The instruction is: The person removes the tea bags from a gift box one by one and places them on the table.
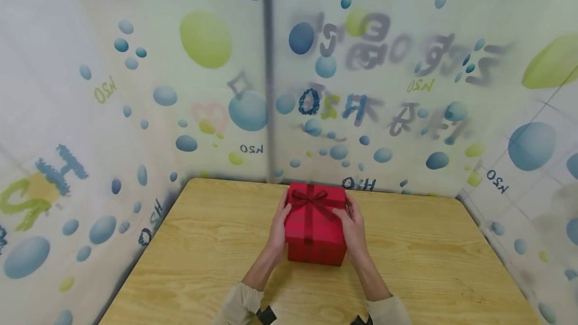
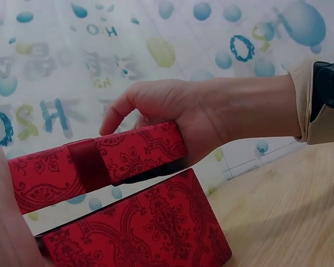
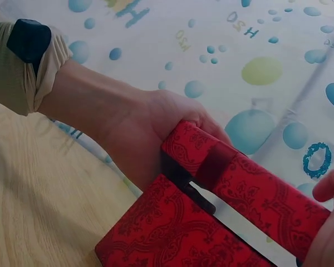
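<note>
Both hands grip a red gift box lid [image 1: 295, 224] by its opposite sides, over the red patterned box [image 1: 316, 254]. A dark red ribbon with a bow [image 1: 309, 195] crosses the lid. My left hand [image 1: 276, 229] holds the left side and my right hand [image 1: 354, 227] the right side, thumbs near the top edge. In the left wrist view, the lid [image 2: 142, 158] is raised off the box body [image 2: 161, 222], with the wall showing through the gap. The right wrist view shows the same gap under the lid [image 3: 261, 194]. The inside of the box is hidden.
The box stands on a light wooden table [image 1: 203, 245], near its middle. Pale wall sheets [image 1: 207, 114] printed with bubbles and lettering enclose the back and both sides. Dark devices are strapped to both sleeved wrists, such as the right wrist band [image 2: 328, 83].
</note>
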A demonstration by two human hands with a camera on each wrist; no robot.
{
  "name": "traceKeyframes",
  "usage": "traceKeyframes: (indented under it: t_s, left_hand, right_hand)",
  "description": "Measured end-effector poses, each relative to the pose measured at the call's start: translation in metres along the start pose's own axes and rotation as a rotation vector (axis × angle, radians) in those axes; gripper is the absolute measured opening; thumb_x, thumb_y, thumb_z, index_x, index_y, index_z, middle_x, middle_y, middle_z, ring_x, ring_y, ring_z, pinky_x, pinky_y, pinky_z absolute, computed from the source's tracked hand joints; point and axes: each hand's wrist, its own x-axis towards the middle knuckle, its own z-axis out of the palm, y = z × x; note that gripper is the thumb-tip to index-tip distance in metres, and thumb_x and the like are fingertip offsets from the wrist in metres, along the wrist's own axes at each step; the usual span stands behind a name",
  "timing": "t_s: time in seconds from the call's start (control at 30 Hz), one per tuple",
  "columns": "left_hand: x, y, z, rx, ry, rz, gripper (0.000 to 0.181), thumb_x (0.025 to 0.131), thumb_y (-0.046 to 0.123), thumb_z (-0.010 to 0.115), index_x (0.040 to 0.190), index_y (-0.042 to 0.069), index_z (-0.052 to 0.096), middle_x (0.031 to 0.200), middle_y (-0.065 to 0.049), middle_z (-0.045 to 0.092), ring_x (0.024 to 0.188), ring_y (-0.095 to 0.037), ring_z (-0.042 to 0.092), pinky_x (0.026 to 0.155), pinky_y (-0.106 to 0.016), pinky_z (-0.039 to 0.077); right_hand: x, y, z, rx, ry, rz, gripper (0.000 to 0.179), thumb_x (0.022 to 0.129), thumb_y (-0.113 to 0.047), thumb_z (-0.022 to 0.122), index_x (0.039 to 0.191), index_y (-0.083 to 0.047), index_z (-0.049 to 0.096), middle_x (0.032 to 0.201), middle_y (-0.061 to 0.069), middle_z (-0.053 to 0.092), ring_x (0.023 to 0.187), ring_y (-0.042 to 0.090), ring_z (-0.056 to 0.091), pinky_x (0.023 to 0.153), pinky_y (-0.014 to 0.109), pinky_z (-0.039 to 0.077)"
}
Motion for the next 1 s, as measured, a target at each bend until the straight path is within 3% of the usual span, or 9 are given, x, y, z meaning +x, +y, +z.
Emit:
traceKeyframes:
  t_s: [0.17,0.3,0.57,0.73,0.83,1.0]
  left_hand:
    - [0.000,-0.001,0.000,0.012,0.016,0.014,0.058,0.113,0.034,0.030,0.169,0.031,0.017,0.174,0.003,0.015,0.160,-0.026,0.011,0.127,-0.055,0.009]
    - [0.000,-0.001,0.000,0.017,0.029,0.036,0.058,0.113,0.033,0.030,0.169,0.029,0.018,0.174,0.000,0.018,0.158,-0.029,0.015,0.127,-0.057,0.012]
    - [0.001,0.002,-0.004,0.011,0.085,0.052,0.057,0.113,0.030,0.032,0.168,0.023,0.022,0.171,-0.004,0.024,0.155,-0.029,0.021,0.126,-0.055,0.015]
    - [0.002,0.005,-0.007,0.021,0.133,0.076,0.054,0.113,0.027,0.034,0.164,0.010,0.027,0.167,-0.012,0.031,0.153,-0.030,0.026,0.126,-0.052,0.017]
    - [0.002,0.006,-0.010,0.014,0.161,0.068,0.052,0.112,0.027,0.035,0.161,0.008,0.030,0.166,-0.013,0.033,0.151,-0.030,0.030,0.125,-0.050,0.019]
    - [0.002,0.008,-0.014,0.024,0.195,0.063,0.052,0.112,0.028,0.036,0.159,0.006,0.032,0.163,-0.015,0.037,0.148,-0.030,0.035,0.122,-0.047,0.025]
  right_hand:
    - [-0.004,-0.001,0.002,0.019,0.104,0.019,0.047,0.105,-0.014,0.048,0.152,-0.008,0.043,0.153,0.010,0.043,0.135,0.027,0.043,0.107,0.039,0.042]
    - [-0.005,-0.002,0.002,0.018,0.135,-0.010,0.043,0.105,-0.012,0.047,0.148,-0.005,0.050,0.148,0.012,0.047,0.133,0.026,0.043,0.102,0.035,0.042]
    - [-0.006,-0.002,0.009,0.040,0.097,-0.038,0.049,0.104,-0.007,0.047,0.153,-0.007,0.051,0.155,0.011,0.048,0.141,0.029,0.040,0.114,0.045,0.037]
    - [-0.008,0.000,0.014,0.027,0.076,-0.015,0.053,0.103,-0.007,0.050,0.156,-0.012,0.048,0.155,0.008,0.048,0.135,0.027,0.044,0.105,0.032,0.043]
    - [-0.009,0.001,0.017,0.025,0.045,-0.017,0.057,0.102,-0.006,0.051,0.158,-0.014,0.044,0.157,0.006,0.047,0.134,0.026,0.046,0.104,0.028,0.042]
    - [-0.013,0.001,0.021,0.009,-0.028,-0.033,0.063,0.102,-0.008,0.052,0.163,-0.014,0.035,0.160,0.007,0.041,0.138,0.028,0.043,0.114,0.042,0.037]
